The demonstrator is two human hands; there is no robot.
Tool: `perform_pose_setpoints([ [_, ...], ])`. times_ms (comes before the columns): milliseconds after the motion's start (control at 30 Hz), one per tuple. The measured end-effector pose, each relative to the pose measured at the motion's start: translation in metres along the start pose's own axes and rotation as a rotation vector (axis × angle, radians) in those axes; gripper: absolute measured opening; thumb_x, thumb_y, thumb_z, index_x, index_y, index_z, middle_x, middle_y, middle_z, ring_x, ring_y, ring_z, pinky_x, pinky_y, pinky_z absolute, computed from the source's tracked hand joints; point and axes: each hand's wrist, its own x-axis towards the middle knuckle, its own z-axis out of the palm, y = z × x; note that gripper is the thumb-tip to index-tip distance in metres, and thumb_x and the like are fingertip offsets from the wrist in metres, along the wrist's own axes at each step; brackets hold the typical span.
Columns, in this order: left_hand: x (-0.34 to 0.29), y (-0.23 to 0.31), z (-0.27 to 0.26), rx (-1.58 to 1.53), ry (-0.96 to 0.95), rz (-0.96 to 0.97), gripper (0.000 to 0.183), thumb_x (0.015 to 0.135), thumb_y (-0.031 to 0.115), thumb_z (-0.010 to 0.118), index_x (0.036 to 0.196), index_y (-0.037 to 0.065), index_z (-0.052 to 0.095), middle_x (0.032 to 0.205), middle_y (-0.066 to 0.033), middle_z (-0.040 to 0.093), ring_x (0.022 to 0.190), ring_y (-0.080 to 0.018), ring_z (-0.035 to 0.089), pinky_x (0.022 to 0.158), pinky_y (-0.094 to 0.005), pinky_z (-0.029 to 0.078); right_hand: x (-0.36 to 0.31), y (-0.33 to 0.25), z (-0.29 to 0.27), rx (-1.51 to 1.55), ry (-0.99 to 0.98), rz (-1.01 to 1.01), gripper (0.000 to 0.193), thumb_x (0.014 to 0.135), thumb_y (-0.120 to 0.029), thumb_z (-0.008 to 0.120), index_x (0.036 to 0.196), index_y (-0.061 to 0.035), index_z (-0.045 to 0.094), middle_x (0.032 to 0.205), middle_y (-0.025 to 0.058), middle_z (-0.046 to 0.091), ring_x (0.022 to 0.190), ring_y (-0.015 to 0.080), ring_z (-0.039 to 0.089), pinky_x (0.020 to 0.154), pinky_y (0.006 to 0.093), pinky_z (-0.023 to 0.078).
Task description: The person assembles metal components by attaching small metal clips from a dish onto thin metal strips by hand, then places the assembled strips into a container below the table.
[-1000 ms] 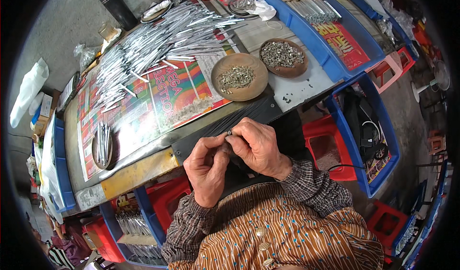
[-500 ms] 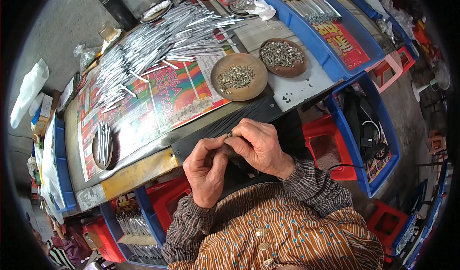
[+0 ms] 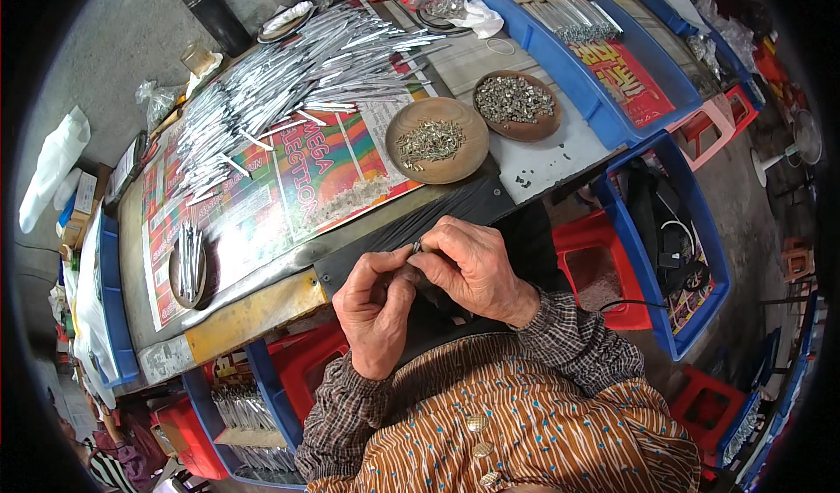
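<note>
My left hand [image 3: 376, 307] and my right hand [image 3: 474, 270] meet in front of the table edge, thumbs and forefingers pinched together. Between the fingertips shows a tiny grey metal piece [image 3: 416, 248], mostly hidden and too small to name closely. Just beyond my hands stands a round wooden plate [image 3: 474, 148] bearing small brass-coloured pins [image 3: 429, 141]. A brown dish [image 3: 549, 129] to its right holds small grey metal bits [image 3: 514, 99]. Thin silver rods [image 3: 297, 73] lie heaped at the far left. Several more rods [image 3: 188, 252] rest in a small oval dish [image 3: 199, 293].
A long blue tray [image 3: 604, 108] with bundled rods lies at the far right. Below it are a blue bin [image 3: 713, 270] with cables and a red stool [image 3: 604, 239]. Another blue bin [image 3: 206, 405] with rods sits under the table at left. A black flask [image 3: 216, 16] stands far left.
My fingertips have shifted very slightly around the tiny metal piece. Everything on the table lies as before.
</note>
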Motion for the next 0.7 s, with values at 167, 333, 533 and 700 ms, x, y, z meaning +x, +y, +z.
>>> perform_pose_setpoints([
  [167,0.0023,-0.0023,0.0036,0.044,0.007,0.073,0.011,0.090,-0.002,0.056,0.101,-0.002,0.060,0.073,0.0012,0.055,0.055,-0.0029,0.043,0.046,-0.0177,0.033,0.0000,-0.0009,-0.0008,-0.005,-0.006,0.014,0.016,0.084,-0.010,0.067,0.081,-0.0027,0.052,0.071,0.0085,0.054,0.063,0.0259,0.059,0.055,0.0351,0.048],
  [333,0.0025,-0.0030,0.0033,0.062,0.010,0.062,0.010,0.091,-0.002,0.055,0.100,-0.002,0.059,0.072,0.0011,0.055,0.055,-0.0027,0.042,0.046,-0.0180,0.032,0.0004,-0.0010,-0.0007,-0.006,0.001,0.012,0.015,0.084,-0.010,0.066,0.081,-0.0025,0.052,0.071,0.0088,0.054,0.063,0.0262,0.059,0.055,0.0354,0.047],
  [533,0.0032,-0.0033,0.0056,0.061,-0.004,0.079,0.010,0.091,-0.002,0.055,0.100,-0.001,0.059,0.074,0.0009,0.055,0.055,-0.0027,0.043,0.047,-0.0177,0.032,-0.0014,-0.0005,0.0008,-0.010,0.031,0.010,0.015,0.085,-0.009,0.064,0.081,-0.0023,0.051,0.070,0.0089,0.054,0.062,0.0260,0.059,0.054,0.0352,0.046],
  [700,0.0030,-0.0043,0.0091,0.056,0.003,0.088,0.010,0.091,-0.002,0.055,0.100,-0.001,0.059,0.075,0.0007,0.056,0.056,-0.0029,0.044,0.047,-0.0178,0.034,-0.0007,0.0040,0.0045,-0.006,0.108,-0.055,0.015,0.084,-0.008,0.064,0.079,-0.0009,0.052,0.064,0.0076,0.052,0.051,0.0198,0.052,0.045,0.0310,0.041],
])
